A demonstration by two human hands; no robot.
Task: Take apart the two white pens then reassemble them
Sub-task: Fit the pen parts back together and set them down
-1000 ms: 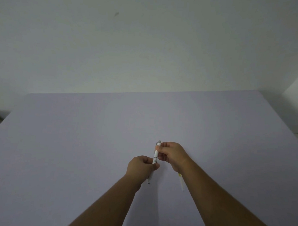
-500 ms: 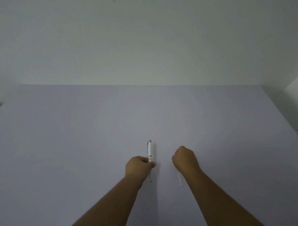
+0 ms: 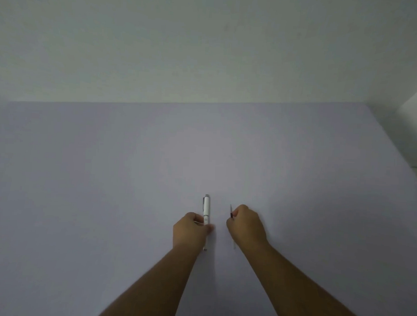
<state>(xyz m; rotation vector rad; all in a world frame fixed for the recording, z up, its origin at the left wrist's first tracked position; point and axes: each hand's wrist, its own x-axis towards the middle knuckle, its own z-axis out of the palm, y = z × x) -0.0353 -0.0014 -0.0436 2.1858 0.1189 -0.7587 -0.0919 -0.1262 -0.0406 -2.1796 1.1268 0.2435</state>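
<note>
Pen (image 3: 206, 208) light, stiff, slick; held above desk (image 3: 84, 177) | left hand (image 3: 190, 230) closed on lower barrel | right hand (image 3: 245, 225) pinching thin part (image 3: 231, 211), likely refill | hold barrel mid-length, refill may bend

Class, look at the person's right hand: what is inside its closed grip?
A thin refill-like piece pokes out above the right hand, and a pale end shows below it. The fingers cover its middle, so what it is stays unclear.
</note>
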